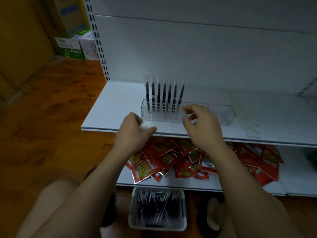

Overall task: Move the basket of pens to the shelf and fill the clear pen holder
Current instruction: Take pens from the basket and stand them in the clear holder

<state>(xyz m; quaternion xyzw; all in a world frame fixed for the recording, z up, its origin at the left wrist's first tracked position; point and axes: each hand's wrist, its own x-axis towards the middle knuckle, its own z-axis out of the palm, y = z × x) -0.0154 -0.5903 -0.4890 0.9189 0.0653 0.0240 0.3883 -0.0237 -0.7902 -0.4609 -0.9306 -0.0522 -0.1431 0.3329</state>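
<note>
1. Shelf (111, 107): stands white on wood floor (51, 100), cartons (73, 45) behind left.
2. Packets (188, 162): lie heaped on lower board.
3. Basket (154, 228): sits on floor below, full of pens (157, 206).
4. Holder (223, 115): rests on upper board, seven more upright at left.
5. Right hand (202, 127): covers holder's front, loosely curled, empty.
6. Left hand (135, 133): curls by holder's left end, grip unclear.

The tops of the pens (158, 95) were smeared by blur, and part of the clear pen holder (221, 114) was hidden by the right hand (204, 127).
</note>
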